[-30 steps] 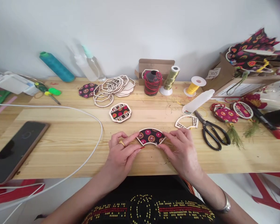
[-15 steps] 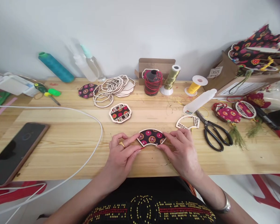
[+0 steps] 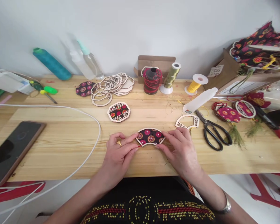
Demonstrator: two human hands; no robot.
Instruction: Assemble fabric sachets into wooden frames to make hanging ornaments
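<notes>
A fan-shaped piece (image 3: 150, 137), dark patterned fabric inside a pale wooden border, lies on the table between my hands. The index finger of my left hand (image 3: 119, 151) touches its upper left corner. Between that hand's thumb and finger shows a short bit of red cord (image 3: 139, 146) at the lower left corner. My right hand (image 3: 180, 147) pinches the right end of the piece, thumb below and fingers above. Just behind the right hand is an openwork wooden fan frame (image 3: 184, 120). Black-handled scissors (image 3: 216, 132) lie right of it.
An octagonal ornament (image 3: 119, 112) and a pile of wooden frames (image 3: 112, 85) lie behind. Spools of red cord (image 3: 152, 82), gold thread (image 3: 171, 77) and yellow cord (image 3: 196, 84) stand farther back. A white cable (image 3: 96, 119) curves past a phone (image 3: 16, 152). At right is a cardboard box (image 3: 228, 73).
The view has shifted slightly. My left hand's thumb has drawn back a little from the fan-shaped piece's lower left corner, and more red cord shows there. My right hand keeps its grip.
</notes>
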